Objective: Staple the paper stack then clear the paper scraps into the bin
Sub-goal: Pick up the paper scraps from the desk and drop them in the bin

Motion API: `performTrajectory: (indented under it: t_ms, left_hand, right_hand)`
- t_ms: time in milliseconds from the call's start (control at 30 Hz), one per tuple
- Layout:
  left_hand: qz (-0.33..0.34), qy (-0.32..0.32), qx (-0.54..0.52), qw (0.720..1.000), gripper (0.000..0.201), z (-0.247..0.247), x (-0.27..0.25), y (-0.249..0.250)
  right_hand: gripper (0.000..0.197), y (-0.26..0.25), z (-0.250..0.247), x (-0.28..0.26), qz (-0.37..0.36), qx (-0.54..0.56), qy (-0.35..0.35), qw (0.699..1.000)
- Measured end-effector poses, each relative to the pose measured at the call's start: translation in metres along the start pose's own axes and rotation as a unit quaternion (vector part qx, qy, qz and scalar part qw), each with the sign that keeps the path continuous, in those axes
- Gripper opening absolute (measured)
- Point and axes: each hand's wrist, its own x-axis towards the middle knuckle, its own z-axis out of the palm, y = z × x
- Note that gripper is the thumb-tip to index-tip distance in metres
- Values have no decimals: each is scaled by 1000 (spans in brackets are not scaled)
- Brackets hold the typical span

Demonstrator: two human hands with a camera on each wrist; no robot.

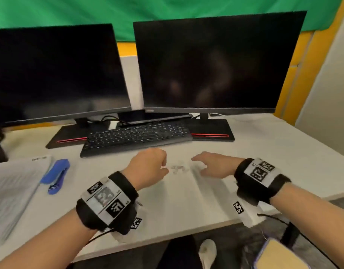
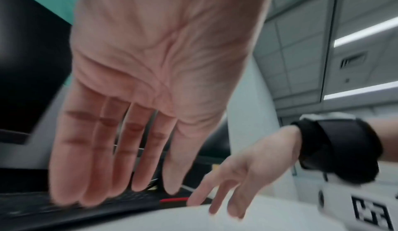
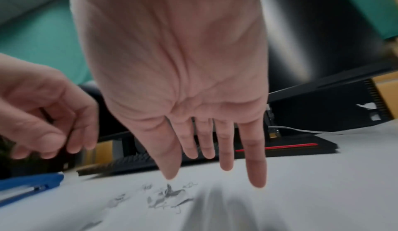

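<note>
A person's two hands hover over a white desk (image 1: 264, 152), either side of a small heap of torn paper scraps (image 1: 178, 168) lying in front of a black keyboard (image 1: 137, 137). The left hand (image 1: 147, 166) is just left of the scraps; in its own wrist view the fingers run straight and close together, while the other two views show them loosely bent, and it holds nothing. The right hand (image 1: 213, 165) is just right of the scraps, fingers spread and pointing down at the desk, also holding nothing; its thumb tip sits right above the heap in the right wrist view.

Left of the keyboard, near the desk's front-left part, a blue stapler (image 1: 55, 175) lies flat beside a stack of printed paper (image 1: 13, 189). A small dark label sits at the stack's top corner, too blurred to read, as is the print on the sheets.

Behind the keyboard stand two dark monitors (image 1: 210, 63), each on a black base with a red stripe; a small logo on the right monitor's lower edge cannot be read. Both wrists wear black bands (image 1: 107, 200) carrying black-and-white square code markers. A green cloth (image 1: 128, 14) hangs behind the monitors.
</note>
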Motion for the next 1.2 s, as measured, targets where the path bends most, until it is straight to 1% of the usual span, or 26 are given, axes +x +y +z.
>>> performTrajectory:
  t_ms: [67,133,200,267,333,400,467,500,567,633,700,767,800,833,900,967,1100,1200]
  left_hand:
    - [-45,-67,40,996,36,6,1,-27]
    - [-72,-120,39,989,36,13,2,-42]
    - [-84,-152,2,985,35,20,5,-48]
    - [-87,-168,-36,981,39,26,11,-49]
    - [-73,-171,-39,982,45,30,21,-47]
    - [-58,-164,-28,984,45,33,33,-44]
    - [-51,-148,-24,987,42,34,46,-43]
    - [-48,-141,-21,989,42,34,52,-43]
    - [-47,-128,-17,990,44,35,64,-44]
    - [-47,-110,-24,992,53,39,72,-45]
    - [-28,-107,-40,993,66,44,78,-47]
    - [7,-137,-41,990,78,46,80,-48]
    - [26,-149,-25,988,80,46,80,-48]
    - [42,-152,-7,987,76,45,81,-48]
    - [59,-132,5,989,58,45,83,-48]
    - [63,-107,-1,992,44,45,85,-48]
    - [64,-78,-8,995,33,46,87,-45]
    - [65,-62,-23,996,27,47,88,-44]
  right_hand:
    - [57,-19,-3,19,13,-37,-8,999]
    - [56,-34,-3,33,44,-51,-9,998]
    - [51,-46,5,41,65,-57,-33,996]
    - [47,-57,17,47,48,-65,-36,996]
    - [45,-64,25,50,16,-64,-19,998]
    - [43,-65,24,49,-2,-53,9,999]
    - [48,-56,18,49,16,-15,38,999]
    - [55,-50,16,50,31,-1,43,999]
    - [69,-41,16,50,40,-9,24,999]
    - [74,-37,20,52,19,-31,-7,999]
    - [71,-40,25,55,-15,-38,-14,999]
    - [62,-45,29,60,-31,-44,0,999]
    - [55,-48,30,63,-35,-53,8,998]
    - [50,-51,32,65,-41,-65,19,997]
    - [42,-57,35,69,-56,-77,50,994]
    - [37,-58,37,72,-61,-54,76,994]
    - [24,-59,39,76,-60,-28,98,993]
    - [21,-60,41,74,-62,-35,118,990]
